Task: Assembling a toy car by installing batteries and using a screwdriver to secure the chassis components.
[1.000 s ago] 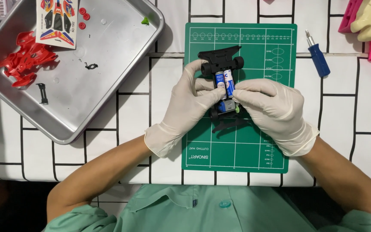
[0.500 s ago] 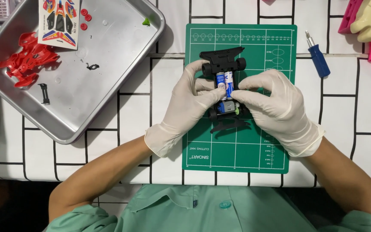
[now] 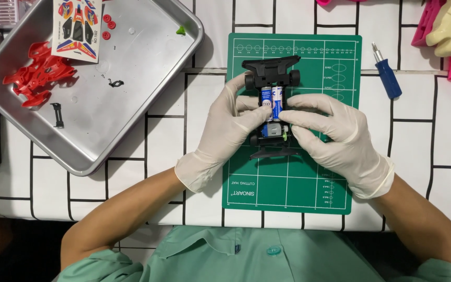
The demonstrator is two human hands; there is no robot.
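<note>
Toy car chassis half built, batteries in.
Both gloved hands, left hand (image 3: 229,130) and right hand (image 3: 335,137), gripped the black chassis (image 3: 271,99) over the green mat (image 3: 309,183); its red body shell (image 3: 36,74) lay unfitted in the tray (image 3: 147,104).

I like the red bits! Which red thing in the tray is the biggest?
The red car body at the tray's left edge. It is far bigger than the small red round pieces beside the sticker sheet.

Toy car chassis (image 3: 271,78) sides under gloves
</note>
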